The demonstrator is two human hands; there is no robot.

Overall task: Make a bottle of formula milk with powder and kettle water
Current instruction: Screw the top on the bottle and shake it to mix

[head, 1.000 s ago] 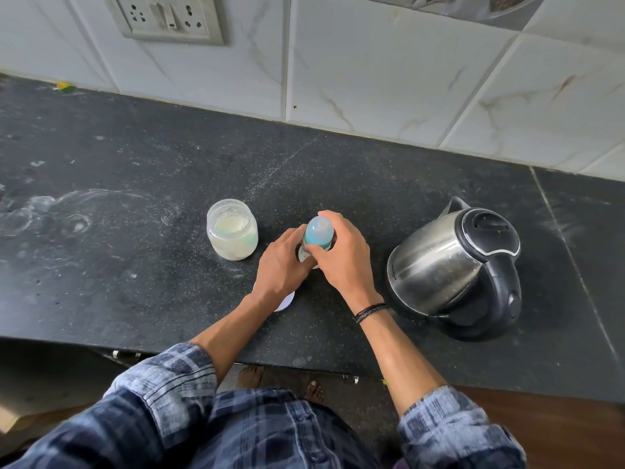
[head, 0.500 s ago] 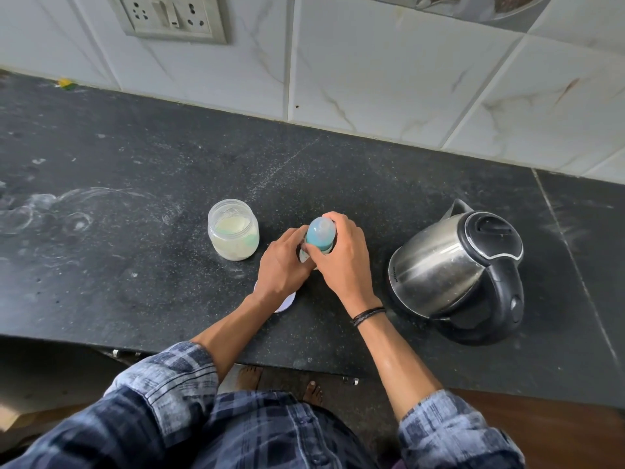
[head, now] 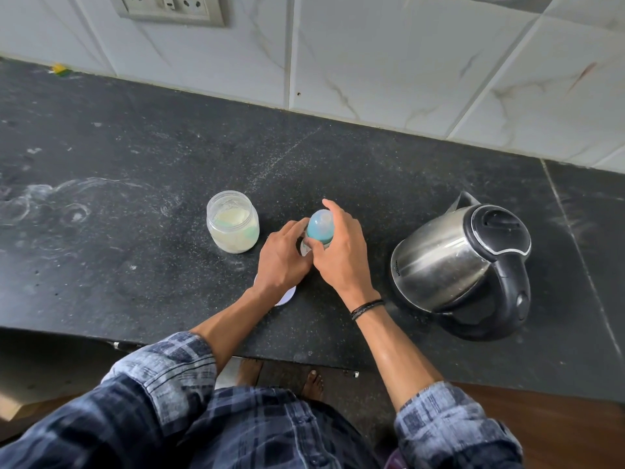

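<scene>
A small baby bottle (head: 319, 228) with a blue teat cap stands upright on the black counter (head: 135, 198). My left hand (head: 282, 260) grips the bottle's body from the left, hiding most of it. My right hand (head: 341, 252) curls round the blue cap from the right. To the left stands an open clear jar of pale formula powder (head: 232, 225). A steel kettle (head: 463, 265) with a black lid and handle stands to the right, lid down. A white disc, perhaps the jar's lid (head: 287, 296), peeks out under my left wrist.
A tiled wall (head: 372, 62) with a socket panel (head: 169, 8) backs the counter. Powder smears mark the counter at the left. The counter's front edge runs just below my forearms, with bare feet and floor beneath it.
My right hand has turned slightly on the blue cap, its index finger now lifted above it. The bottle, jar and kettle stay where they were.
</scene>
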